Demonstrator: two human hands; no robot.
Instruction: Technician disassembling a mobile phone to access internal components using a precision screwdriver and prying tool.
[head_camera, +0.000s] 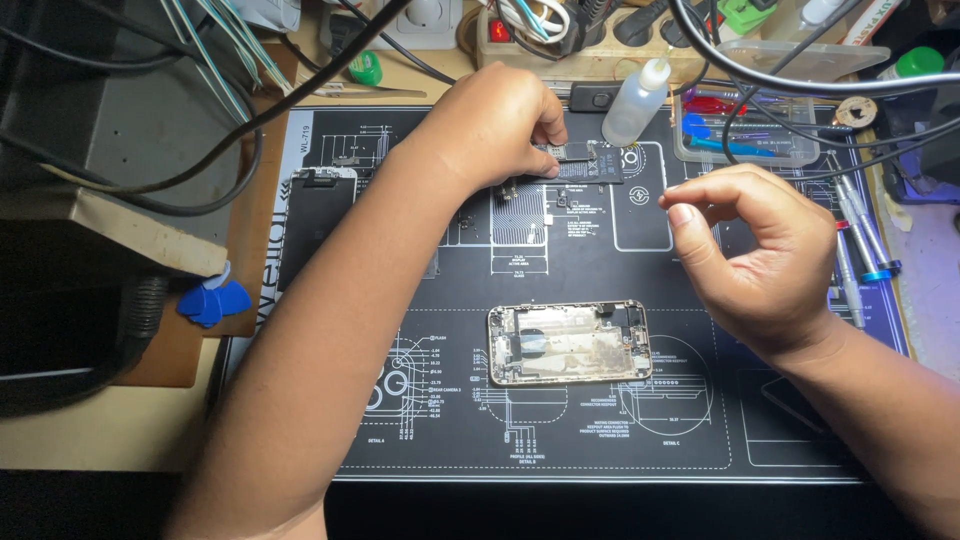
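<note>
Left hand (495, 125) pinching circuit board (585, 165) flat; right hand (755, 255) hovering, fingertips nearly closed, seemingly empty. Best kept steady above opened phone (570, 343).

dark circuit board (585, 165), flat on mat

- Warm light from above, around 12 o'clock; strongest on the mat (700, 420) centre and both forearms.
- Corners fall off dark, worst at 9 and 6 o'clock; bottom edge near black.
- Mild glare on the open phone shell (569, 343) and the white bottle (636, 103).
- Soft shadows under the left hand (495, 125) and right hand (755, 255).
- Focus sharp mid-frame; cables at 12 o'clock blurred.
</note>
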